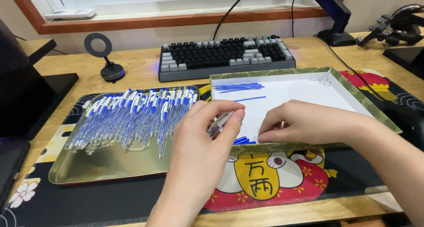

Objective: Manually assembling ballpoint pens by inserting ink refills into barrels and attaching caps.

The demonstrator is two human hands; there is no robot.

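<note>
a shallow rectangular box (pixel 353 92), white inside with green patterned walls, lies on the desk mat's right half.

You sit at a wooden desk (pixel 141 68). At twelve o'clock a keyboard (pixel 225 55) lies under a wood-trimmed window sill (pixel 176 20); a monitor arm (pixel 331 10) stands at one o'clock.

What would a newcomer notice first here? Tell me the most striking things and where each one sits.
A heap of blue-and-white pens fills the metal tray at left. In the centre, the left hand pinches a clear pen barrel while the right hand reaches into a shallow white-lined box holding blue refills. A grey-and-black keyboard lies behind.
</note>
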